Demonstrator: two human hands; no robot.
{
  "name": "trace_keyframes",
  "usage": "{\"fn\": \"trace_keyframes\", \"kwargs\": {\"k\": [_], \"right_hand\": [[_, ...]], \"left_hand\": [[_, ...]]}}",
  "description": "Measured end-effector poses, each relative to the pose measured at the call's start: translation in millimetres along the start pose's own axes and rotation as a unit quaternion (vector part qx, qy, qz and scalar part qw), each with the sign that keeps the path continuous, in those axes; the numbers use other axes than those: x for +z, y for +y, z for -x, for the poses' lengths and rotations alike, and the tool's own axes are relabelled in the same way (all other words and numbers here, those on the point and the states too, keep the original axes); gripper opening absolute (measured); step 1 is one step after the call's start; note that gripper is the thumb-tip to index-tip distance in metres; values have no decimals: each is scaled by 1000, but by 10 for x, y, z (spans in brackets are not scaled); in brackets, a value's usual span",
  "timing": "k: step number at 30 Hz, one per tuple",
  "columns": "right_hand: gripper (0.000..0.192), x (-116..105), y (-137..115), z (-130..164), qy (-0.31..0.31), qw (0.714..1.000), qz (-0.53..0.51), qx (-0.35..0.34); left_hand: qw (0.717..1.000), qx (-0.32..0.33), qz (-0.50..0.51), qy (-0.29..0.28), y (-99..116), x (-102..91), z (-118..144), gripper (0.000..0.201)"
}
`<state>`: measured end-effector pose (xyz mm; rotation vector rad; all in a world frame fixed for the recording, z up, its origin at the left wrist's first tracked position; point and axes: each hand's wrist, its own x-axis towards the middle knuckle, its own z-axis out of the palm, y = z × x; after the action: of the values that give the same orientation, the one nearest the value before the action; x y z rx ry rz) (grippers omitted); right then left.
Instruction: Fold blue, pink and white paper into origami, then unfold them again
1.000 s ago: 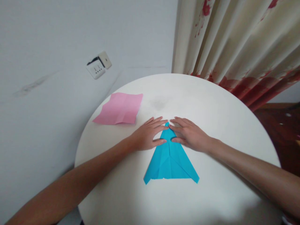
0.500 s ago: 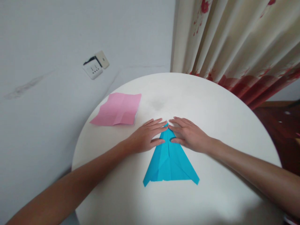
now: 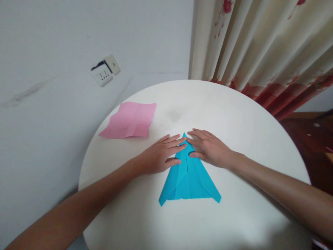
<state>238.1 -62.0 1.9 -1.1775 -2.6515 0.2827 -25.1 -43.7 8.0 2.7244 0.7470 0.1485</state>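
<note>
A blue folded paper (image 3: 189, 180), shaped like a paper plane with a narrow tip at the far end and a wide base toward me, lies flat on the white round table (image 3: 234, 114). My left hand (image 3: 163, 154) rests on its left edge near the tip, fingers spread and fingertips on the paper. On the other side my right hand (image 3: 208, 147) lies with fingers stretched out, its fingertips touching the right edge near the tip. Creases and a centre slit show on the paper. Parts of its upper edges are hidden under the fingers.
Toward the table's far left lies a creased pink sheet of paper (image 3: 130, 119). A wall with a socket (image 3: 102, 74) stands to the left. A flowered curtain (image 3: 255, 45) hangs behind the table on the right.
My left hand has slid slightly toward me along the left edge, uncovering more of the blue tip. My right hand has hardly moved, and the paper lies in the same place.
</note>
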Motion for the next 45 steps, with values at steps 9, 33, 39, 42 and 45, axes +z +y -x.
{"fn": "trace_keyframes", "kwargs": {"k": [9, 33, 39, 42, 45], "right_hand": [[66, 30, 39, -8, 5, 1000, -4, -6], [54, 138, -133, -22, 21, 998, 8, 64], [74, 138, -204, -14, 9, 996, -3, 84], [76, 142, -239, -20, 16, 995, -6, 100], [74, 143, -245, -29, 16, 995, -7, 100]], "left_hand": [[1000, -9, -9, -8, 45, 38, 35, 78], [1000, 8, -29, -9, 86, 134, 82, 94], [999, 6, -37, -11, 93, 148, 71, 95], [999, 4, -36, -12, 93, 148, 66, 95], [999, 7, -33, -20, 97, 128, 85, 96]]}}
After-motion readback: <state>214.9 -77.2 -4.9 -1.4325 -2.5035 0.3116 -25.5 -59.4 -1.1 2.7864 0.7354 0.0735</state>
